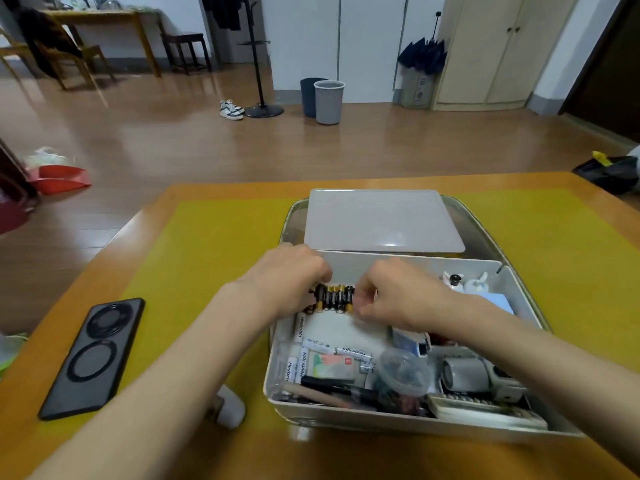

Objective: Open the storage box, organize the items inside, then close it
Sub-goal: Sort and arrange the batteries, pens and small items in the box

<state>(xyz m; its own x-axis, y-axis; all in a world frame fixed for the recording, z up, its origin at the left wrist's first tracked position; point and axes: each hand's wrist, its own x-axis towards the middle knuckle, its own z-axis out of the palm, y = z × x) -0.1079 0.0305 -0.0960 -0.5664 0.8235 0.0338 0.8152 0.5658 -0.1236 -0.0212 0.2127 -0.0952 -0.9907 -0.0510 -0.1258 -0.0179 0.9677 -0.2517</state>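
Table (207, 237) was wood under a yellow mat, with the open storage box (388, 415), smooth white plastic, on it. Its flat lid (382, 220) lay just behind the box. Both forearms reached into the box; left hand (287, 275) and right hand (398, 294) pinched opposite ends of a row of black-and-gold batteries (334, 298) by its back wall. Glossy black phone (93, 358) sat left of the box.

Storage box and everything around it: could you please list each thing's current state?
Storage box: open.
Lid: off, lying behind the box.
Black batteries: in a row, gripped between both hands.
Left hand: gripping batteries.
Right hand: gripping batteries.
Phone: face down.
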